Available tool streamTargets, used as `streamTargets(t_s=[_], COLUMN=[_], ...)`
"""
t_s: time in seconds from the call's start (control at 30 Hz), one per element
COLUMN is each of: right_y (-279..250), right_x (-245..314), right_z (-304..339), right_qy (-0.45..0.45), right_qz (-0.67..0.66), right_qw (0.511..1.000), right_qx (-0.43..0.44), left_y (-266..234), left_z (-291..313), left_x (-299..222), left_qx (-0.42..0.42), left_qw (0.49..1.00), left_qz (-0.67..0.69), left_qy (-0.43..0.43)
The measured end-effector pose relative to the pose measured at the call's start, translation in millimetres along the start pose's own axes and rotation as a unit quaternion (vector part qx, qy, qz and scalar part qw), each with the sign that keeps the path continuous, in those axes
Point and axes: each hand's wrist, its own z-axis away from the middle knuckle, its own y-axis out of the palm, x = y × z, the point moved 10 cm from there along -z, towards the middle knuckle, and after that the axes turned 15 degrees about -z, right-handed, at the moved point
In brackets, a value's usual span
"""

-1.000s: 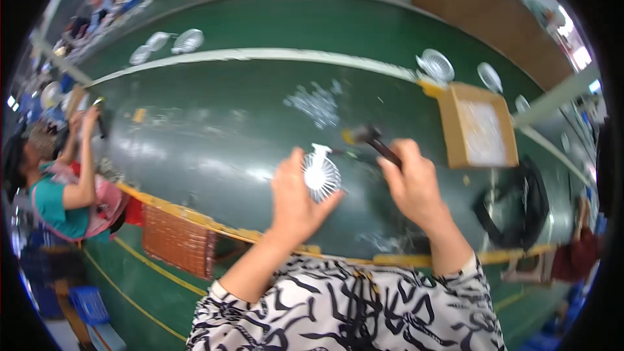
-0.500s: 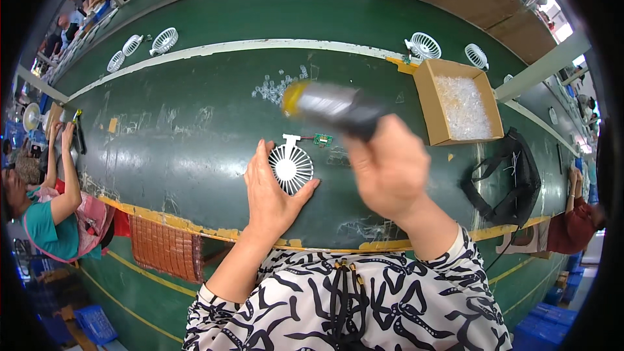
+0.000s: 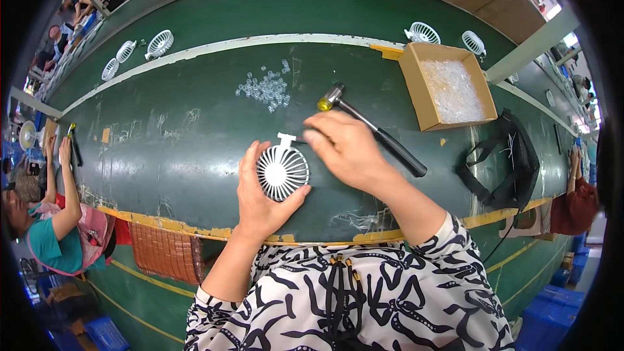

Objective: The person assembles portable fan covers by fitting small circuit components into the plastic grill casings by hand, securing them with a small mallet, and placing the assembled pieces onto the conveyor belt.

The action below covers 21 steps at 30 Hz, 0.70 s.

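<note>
My left hand is closed round the side of a round white fan housing with radial slats, holding it on the green table. A small white neck sticks up from its far edge, and a short dark red wire runs from there toward my right hand. That hand hovers just right of the neck, holding nothing I can see, thumb and bent fingers apart. Beneath it the wire's far end is hidden. A hammer with a yellow face and black grip lies beyond my right hand. Small clear plastic pieces lie scattered farther back.
An open cardboard box of clear pieces stands at the back right, a black strapped bag nearer. More white fan housings rest along the far strip. Pliers lie at far left, close to another person's hands.
My right hand has laid the hammer down on the table and moved left to the fan housing's neck. It now covers the small green circuit board seen earlier. The left hand keeps its hold.
</note>
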Motion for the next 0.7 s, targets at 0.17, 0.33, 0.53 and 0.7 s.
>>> streamTargets(t_s=[0.17, 0.33, 0.53, 0.7], right_y=[29, 38, 32, 33], right_x=[-20, -50, -66, -57], right_z=[8, 17, 19, 17], right_qy=[0.081, 0.224, 0.240, 0.198], right_qz=[-0.002, -0.144, -0.217, -0.228], right_qw=[0.993, 0.958, 0.943, 0.950], right_qx=[0.089, 0.110, 0.082, 0.080], left_y=[-1, 5, -3, -15], left_z=[3, -1, -45, -98], left_x=[-1, -10, 31, 102], left_qx=[-0.016, 0.043, -0.051, -0.115], left_qw=[1.000, 0.999, 0.997, 0.980], left_qz=[0.004, -0.020, 0.020, -0.091], left_qy=[-0.023, 0.012, -0.055, -0.131])
